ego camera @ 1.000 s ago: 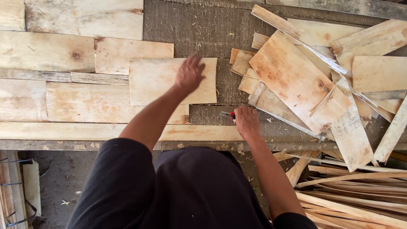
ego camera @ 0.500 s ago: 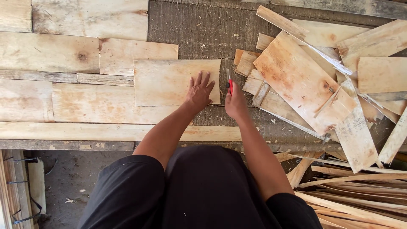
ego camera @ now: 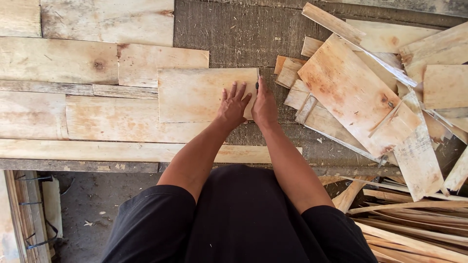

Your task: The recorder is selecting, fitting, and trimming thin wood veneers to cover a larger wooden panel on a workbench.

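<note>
Left hand (ego camera: 233, 103) lies flat and open on the wood sheet (ego camera: 195, 95); right hand (ego camera: 264, 104) is closed around a small blade (ego camera: 257, 85) at its right edge. A slip could nick those nearby fingers.

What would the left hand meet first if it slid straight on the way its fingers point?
The left hand points up the picture across the veneer sheet. Past the sheet's far edge it would likely meet bare dark bench top.

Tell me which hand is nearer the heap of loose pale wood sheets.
Right. The right hand sits at the flat sheet's edge beside the heap; the left hand lies flat on that sheet.
</note>
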